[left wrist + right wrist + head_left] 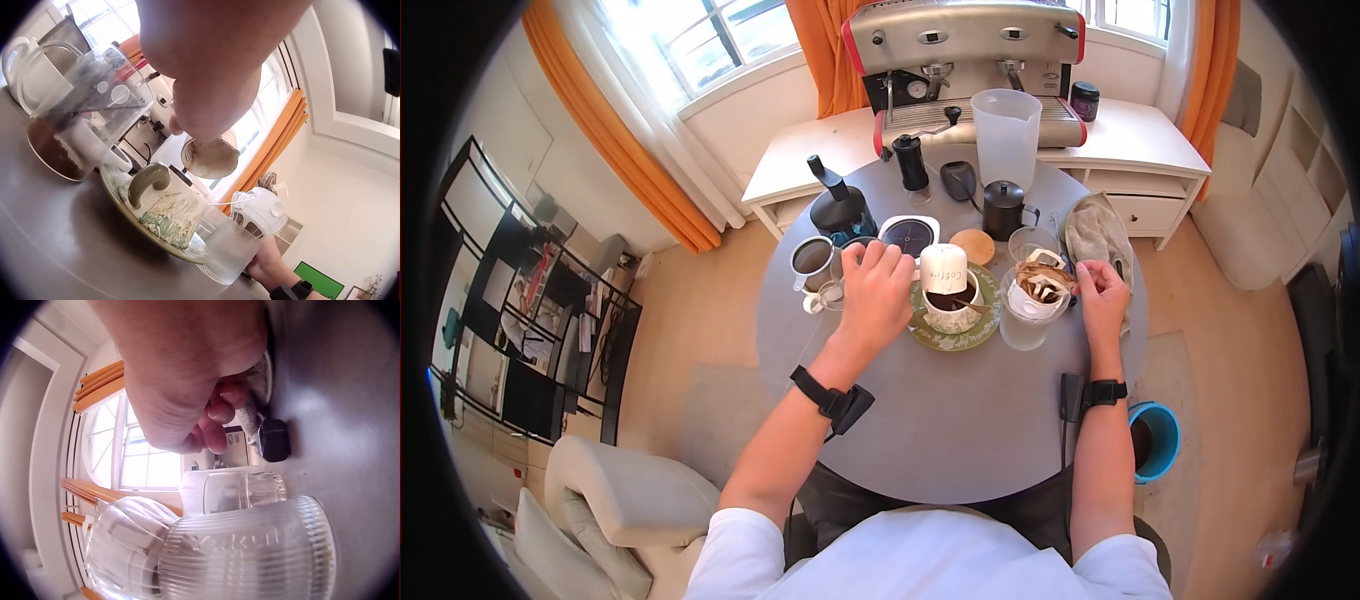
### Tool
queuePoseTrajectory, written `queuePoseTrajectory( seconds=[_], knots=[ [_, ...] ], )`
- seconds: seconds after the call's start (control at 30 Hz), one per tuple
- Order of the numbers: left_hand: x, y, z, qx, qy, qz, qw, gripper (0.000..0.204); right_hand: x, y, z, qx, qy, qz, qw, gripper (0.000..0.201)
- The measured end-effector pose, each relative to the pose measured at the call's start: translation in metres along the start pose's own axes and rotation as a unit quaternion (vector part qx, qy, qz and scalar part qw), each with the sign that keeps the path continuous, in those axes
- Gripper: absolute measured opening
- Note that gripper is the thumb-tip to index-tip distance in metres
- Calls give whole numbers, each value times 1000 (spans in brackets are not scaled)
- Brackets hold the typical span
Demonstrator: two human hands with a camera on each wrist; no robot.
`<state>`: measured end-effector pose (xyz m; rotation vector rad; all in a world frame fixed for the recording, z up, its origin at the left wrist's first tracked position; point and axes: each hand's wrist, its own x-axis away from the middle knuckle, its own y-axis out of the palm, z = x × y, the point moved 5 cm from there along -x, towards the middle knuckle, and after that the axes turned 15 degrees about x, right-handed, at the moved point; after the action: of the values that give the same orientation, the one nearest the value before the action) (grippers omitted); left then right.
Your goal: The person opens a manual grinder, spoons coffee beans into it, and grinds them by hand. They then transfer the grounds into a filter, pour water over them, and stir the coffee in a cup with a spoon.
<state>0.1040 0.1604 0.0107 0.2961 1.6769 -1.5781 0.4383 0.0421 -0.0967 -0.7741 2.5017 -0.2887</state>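
Observation:
My left hand (878,295) grips a small white cup (943,268) with lettering, tipped over a patterned cup (952,318) of dark liquid on a green saucer (948,342). In the left wrist view the tilted cup's stained inside (211,157) hangs beside the patterned cup (164,209). My right hand (1103,298) is by a brown-and-white filter (1043,280), which sits in a white holder on a ribbed glass (1023,332). Its fingers (215,419) are curled in the right wrist view; whether they pinch anything is hidden.
A mesh-topped white vessel (812,256) and glass jug stand left of the saucer. Behind are a scale (911,234), a dark pot (1003,208), a grinder (911,165) and a tall pitcher (1007,135). A cloth (1098,235) lies at the right edge.

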Motion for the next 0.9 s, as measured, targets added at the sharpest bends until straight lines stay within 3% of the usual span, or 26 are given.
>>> queuePoseTrajectory(
  seconds=[0.9],
  knots=[
    [-5,3,-1,10,-9,9,1000,22,2,-3,-5,-8,15,14,1000,10]
  ],
)
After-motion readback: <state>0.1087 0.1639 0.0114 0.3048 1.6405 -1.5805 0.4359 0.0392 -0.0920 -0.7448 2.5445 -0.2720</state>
